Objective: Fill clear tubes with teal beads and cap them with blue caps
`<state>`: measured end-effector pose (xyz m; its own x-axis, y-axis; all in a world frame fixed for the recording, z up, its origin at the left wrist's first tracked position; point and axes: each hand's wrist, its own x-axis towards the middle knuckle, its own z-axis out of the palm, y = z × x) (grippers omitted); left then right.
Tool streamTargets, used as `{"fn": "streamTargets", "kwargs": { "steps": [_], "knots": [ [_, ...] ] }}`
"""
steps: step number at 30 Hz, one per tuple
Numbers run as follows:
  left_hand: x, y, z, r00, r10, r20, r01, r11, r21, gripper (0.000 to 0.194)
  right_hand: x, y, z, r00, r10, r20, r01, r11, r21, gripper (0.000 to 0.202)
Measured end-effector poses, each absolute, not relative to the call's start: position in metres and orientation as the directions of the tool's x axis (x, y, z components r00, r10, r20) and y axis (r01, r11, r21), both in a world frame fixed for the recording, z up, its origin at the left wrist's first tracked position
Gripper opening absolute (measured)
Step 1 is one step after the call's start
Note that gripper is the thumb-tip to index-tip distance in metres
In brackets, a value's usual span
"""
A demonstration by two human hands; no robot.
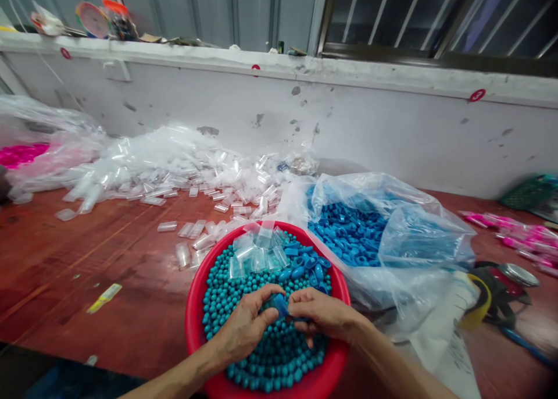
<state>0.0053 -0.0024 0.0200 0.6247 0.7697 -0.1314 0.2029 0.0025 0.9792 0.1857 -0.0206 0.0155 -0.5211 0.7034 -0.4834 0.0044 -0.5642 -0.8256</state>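
Observation:
Over the bowl, my left hand (249, 319) is closed on a small clear plastic case, mostly hidden by the fingers and showing blue-teal through it. My right hand (322, 312) meets it, its fingers pinching a blue plastic cap (282, 306) at the case's end. Whether the two parts are joined I cannot tell. Below both hands is a red bowl (192, 317) filled with round teal beads (231, 306). On top of the beads lie several clear cases (259, 250) at the back and several loose blue caps (307, 265) at the back right.
A clear bag of blue caps (349, 230) stands right of the bowl. Clear cases (174, 172) are heaped along the white wall (370, 131). Bright pink pieces (523, 233) lie far right. A small yellow-labelled item (104, 298) rests on the red-brown table (143, 282).

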Motion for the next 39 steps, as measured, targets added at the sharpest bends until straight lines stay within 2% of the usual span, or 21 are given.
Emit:
{"fn": "streamTargets", "kwargs": {
  "steps": [3, 7, 11, 14, 17, 20, 23, 26, 28, 30, 32, 34, 38, 39],
  "knots": [
    [0.007, -0.003, 0.018, 0.616, 0.782, -0.095, 0.223, -0.057, 0.973, 0.026, 0.184, -0.022, 0.013, -0.509, 0.718, -0.475, 0.01, -0.547, -0.837, 0.015],
    [0.007, -0.001, 0.01, 0.611, 0.758, -0.229, 0.215, 0.119, 0.969, 0.037, 0.182, -0.024, 0.016, -0.404, 0.821, -0.403, 0.005, -0.438, -0.899, 0.014],
    [0.006, 0.002, 0.006, 0.605, 0.744, -0.283, 0.22, 0.185, 0.958, 0.041, 0.179, -0.025, 0.021, -0.313, 0.89, -0.33, 0.116, -0.309, -0.944, 0.012],
    [0.007, 0.004, 0.006, 0.606, 0.744, -0.28, 0.215, 0.186, 0.959, 0.042, 0.175, -0.022, 0.019, -0.272, 0.895, -0.354, 0.201, -0.307, -0.93, 0.01],
    [0.007, 0.005, 0.006, 0.587, 0.771, -0.247, 0.193, 0.163, 0.968, 0.035, 0.171, -0.02, 0.015, -0.244, 0.905, -0.348, 0.213, -0.3, -0.93, 0.013],
    [0.005, 0.007, 0.005, 0.562, 0.789, -0.249, 0.174, 0.182, 0.968, 0.032, 0.172, -0.02, 0.015, -0.254, 0.917, -0.308, 0.136, -0.281, -0.95, 0.014],
    [0.004, 0.008, 0.005, 0.575, 0.765, -0.288, 0.176, 0.229, 0.957, 0.036, 0.181, -0.021, 0.018, -0.298, 0.9, -0.32, -0.094, -0.361, -0.928, 0.022],
    [0.005, 0.006, 0.006, 0.612, 0.731, -0.302, 0.188, 0.237, 0.953, 0.036, 0.187, -0.019, 0.02, -0.212, 0.927, -0.309, -0.18, -0.347, -0.92, 0.032],
    [0.006, 0.003, 0.007, 0.619, 0.733, -0.28, 0.175, 0.219, 0.96, 0.036, 0.183, -0.019, 0.021, -0.125, 0.952, -0.28, -0.07, -0.29, -0.955, 0.027],
    [0.007, 0.001, 0.005, 0.607, 0.757, -0.243, 0.145, 0.195, 0.97, 0.039, 0.176, -0.021, 0.024, -0.067, 0.982, -0.178, 0.141, -0.168, -0.976, 0.019],
    [0.007, 0.001, 0.003, 0.581, 0.786, -0.209, 0.12, 0.172, 0.978, 0.043, 0.166, -0.026, 0.027, -0.07, 0.997, -0.025, 0.367, 0.002, -0.93, 0.019],
    [0.006, 0.002, 0.001, 0.564, 0.806, -0.181, 0.096, 0.153, 0.984, 0.042, 0.158, -0.033, 0.029, -0.129, 0.991, 0.044, 0.504, 0.104, -0.858, 0.026],
    [0.006, 0.004, 0.004, 0.553, 0.828, -0.094, 0.029, 0.094, 0.995, 0.039, 0.147, -0.044, 0.024, -0.196, 0.977, -0.086, 0.616, 0.054, -0.786, 0.08],
    [0.006, 0.005, 0.005, 0.553, 0.83, -0.079, 0.02, 0.082, 0.996, 0.039, 0.145, -0.045, 0.021, -0.189, 0.977, -0.099, 0.639, 0.046, -0.768, 0.086]
  ]
}}
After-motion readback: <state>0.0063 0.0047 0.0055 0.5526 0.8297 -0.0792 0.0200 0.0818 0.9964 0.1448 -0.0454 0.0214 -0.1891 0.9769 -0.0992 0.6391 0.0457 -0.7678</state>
